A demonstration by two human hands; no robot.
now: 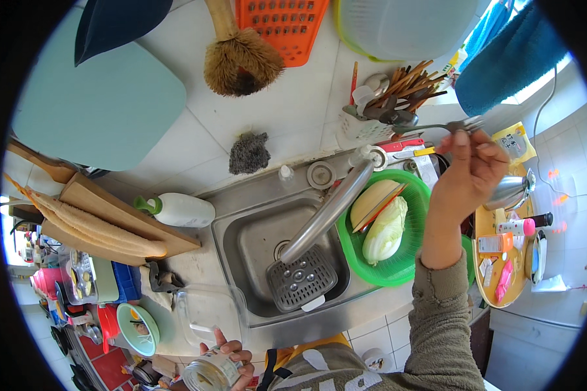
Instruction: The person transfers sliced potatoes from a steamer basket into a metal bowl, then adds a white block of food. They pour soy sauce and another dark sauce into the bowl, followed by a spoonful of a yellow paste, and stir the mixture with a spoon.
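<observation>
My right hand [469, 166] is raised over the right side of the sink. It grips a metal fork [428, 128] near the tined end, and the handle points left towards a white perforated utensil holder [364, 129] packed with chopsticks and spoons. Low in the picture, my left hand [235, 364] is wrapped around a clear glass jar [208, 374] with a label; what the jar contains is hard to make out. Just beyond that hand, a clear plastic container [210, 313] rests on the steel counter.
A steel faucet [327, 210] slants over the sink basin [254, 229], which holds a slotted grey tray [301, 281]. On its right, a green basket [345, 244] holds a napa cabbage [385, 234]. A white bottle [186, 210] and wooden boards [122, 215] stand left. A mint bowl [122, 322] sits lower left.
</observation>
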